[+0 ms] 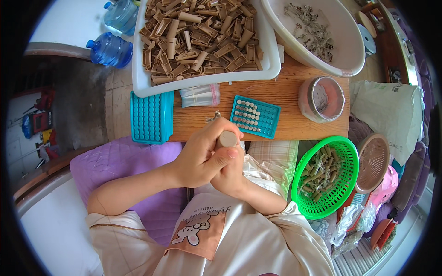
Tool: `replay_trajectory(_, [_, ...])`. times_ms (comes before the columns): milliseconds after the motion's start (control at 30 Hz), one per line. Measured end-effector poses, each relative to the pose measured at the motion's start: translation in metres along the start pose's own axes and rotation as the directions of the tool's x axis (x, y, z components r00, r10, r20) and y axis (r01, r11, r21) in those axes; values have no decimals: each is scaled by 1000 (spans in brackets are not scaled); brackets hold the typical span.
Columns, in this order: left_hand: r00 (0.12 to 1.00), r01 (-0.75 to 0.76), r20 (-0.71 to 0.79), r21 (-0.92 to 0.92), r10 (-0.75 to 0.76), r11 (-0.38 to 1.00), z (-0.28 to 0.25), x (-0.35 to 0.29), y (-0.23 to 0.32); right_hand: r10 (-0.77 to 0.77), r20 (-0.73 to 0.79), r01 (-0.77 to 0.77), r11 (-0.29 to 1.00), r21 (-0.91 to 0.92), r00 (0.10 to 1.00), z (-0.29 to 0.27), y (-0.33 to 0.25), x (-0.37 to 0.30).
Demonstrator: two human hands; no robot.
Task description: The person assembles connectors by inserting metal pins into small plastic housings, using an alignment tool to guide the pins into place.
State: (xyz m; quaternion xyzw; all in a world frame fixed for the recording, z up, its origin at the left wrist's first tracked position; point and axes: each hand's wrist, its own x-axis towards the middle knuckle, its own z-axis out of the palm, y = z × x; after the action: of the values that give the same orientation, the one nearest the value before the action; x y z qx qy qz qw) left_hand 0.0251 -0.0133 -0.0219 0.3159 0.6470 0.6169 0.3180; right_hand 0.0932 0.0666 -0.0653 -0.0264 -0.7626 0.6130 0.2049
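Observation:
Both hands are closed together in front of my chest around a tan plastic cylinder [228, 139], whose round end shows between the thumbs. My left hand [200, 154] wraps it from the left. Pressed against that side is my right hand [230, 174], partly covered by the left. The rest of the cylinder is hidden in the grip. A small clear-and-metal piece [214, 116] shows just beyond the left fingers; whether it is held or lies on the table, I cannot tell. Just past my hands, a teal tray [270, 120] carries rows of small silvery discs.
On the wooden table [287, 94] are a white bin [207, 79] of tan half-shells, a white basin [294, 48] of small metal parts, stacked teal trays [152, 117], plastic bags [199, 95] and a round tub [321, 99]. Right of my lap, a green basket [329, 204] holds tan cylinders.

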Motion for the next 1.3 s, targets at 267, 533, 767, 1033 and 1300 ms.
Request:
replay_trajectory(267, [921,75,-324,-399,-217,914,-13,15,10,215,363,-239,971,22,907,-84,6,49])
replay_trajectory(533, [863,430,34,-571,-503,699,-19,18,7,257,63,-59,443,-894,964,-241,114,97])
replay_trajectory(767, [781,506,85,-666,-619,547,-18,21,8,417,315,151,380,-913,853,-246,138,105])
replay_trajectory(1033, [782,420,-1,-738,-624,528,-24,21,3,527,5,-452,733,-509,850,-258,106,106])
replay_trajectory(1300, [786,372,86,-857,-613,356,-23,21,3,489,-75,-495,860,-120,869,-231,76,95])
